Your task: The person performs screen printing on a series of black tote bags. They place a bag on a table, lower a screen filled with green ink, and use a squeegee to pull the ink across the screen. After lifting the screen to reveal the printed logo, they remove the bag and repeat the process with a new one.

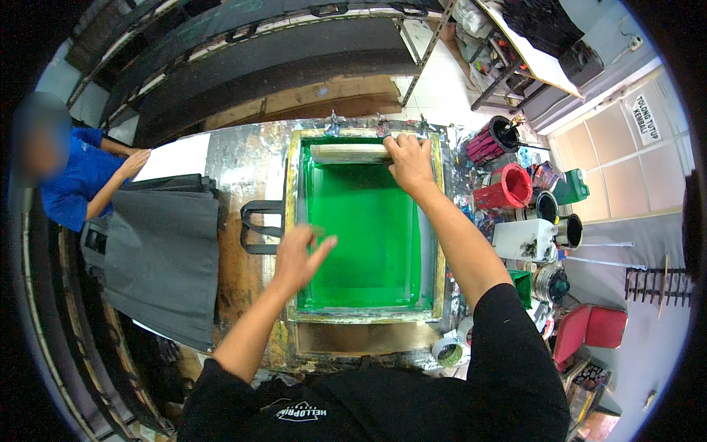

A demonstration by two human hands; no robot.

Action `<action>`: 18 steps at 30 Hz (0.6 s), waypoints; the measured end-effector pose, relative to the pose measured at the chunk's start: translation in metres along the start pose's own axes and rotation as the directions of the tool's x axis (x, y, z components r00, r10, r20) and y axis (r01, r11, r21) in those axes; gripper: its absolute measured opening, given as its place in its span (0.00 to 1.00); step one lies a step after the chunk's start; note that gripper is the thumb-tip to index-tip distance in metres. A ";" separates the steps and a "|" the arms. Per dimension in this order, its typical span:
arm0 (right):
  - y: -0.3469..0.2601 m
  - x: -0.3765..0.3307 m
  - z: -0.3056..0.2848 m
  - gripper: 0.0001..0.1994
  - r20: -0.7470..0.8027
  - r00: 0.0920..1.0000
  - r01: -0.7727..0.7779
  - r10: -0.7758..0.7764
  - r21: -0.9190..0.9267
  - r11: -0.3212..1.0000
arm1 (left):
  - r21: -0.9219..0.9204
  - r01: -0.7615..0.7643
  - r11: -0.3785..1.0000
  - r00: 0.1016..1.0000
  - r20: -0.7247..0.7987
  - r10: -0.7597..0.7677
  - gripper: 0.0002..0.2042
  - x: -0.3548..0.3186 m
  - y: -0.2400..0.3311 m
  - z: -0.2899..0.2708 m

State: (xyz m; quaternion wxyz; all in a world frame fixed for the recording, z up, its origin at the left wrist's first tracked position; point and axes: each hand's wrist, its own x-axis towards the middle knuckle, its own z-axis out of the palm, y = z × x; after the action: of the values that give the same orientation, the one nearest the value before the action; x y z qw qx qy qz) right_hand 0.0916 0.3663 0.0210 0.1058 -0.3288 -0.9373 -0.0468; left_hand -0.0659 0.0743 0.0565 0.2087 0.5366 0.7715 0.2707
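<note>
A screen-printing frame (440,250) lies on the worktable before me, its mesh covered in green ink (361,228). Across the far end of the mesh rests a squeegee (346,153), and my right hand (411,163) has its fingers closed over its right end. My left hand (296,259) hovers at the frame's left edge, slightly blurred, thumb and fingers apart, holding nothing. Dark fabric handles (254,227) stick out from beneath that edge; whatever they belong to is hidden under the frame. Metal clamps (333,124) stand along the frame's far side.
To the left, a stack of dark grey fabric bags (166,247) lies beside a person in a blue shirt (66,180). Red, black and white ink containers (508,186) crowd the right edge. Tape rolls (447,352) sit near right; racks (272,77) stand beyond.
</note>
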 end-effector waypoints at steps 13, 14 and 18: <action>-0.008 0.010 0.026 0.14 -0.177 0.979 0.094 -0.097 -0.026 0.995 | 0.567 -0.220 0.794 0.877 -0.243 0.416 0.26 0.186 -0.027 0.033; -0.008 0.008 0.026 0.14 -0.182 0.978 0.099 -0.102 -0.023 0.995 | 0.609 -0.217 0.763 0.867 -0.239 0.437 0.25 0.187 -0.030 0.035; -0.012 -0.004 0.022 0.11 -0.189 0.976 0.105 -0.110 -0.038 0.994 | 0.615 -0.221 0.757 0.872 -0.224 0.436 0.25 0.171 -0.028 0.040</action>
State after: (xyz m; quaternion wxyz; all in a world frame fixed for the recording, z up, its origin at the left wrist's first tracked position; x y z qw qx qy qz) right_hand 0.0836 0.3582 -0.0012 0.1876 -0.2732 -0.9385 -0.0968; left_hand -0.1193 0.2356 0.0025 -0.1559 0.6452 0.7324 0.1516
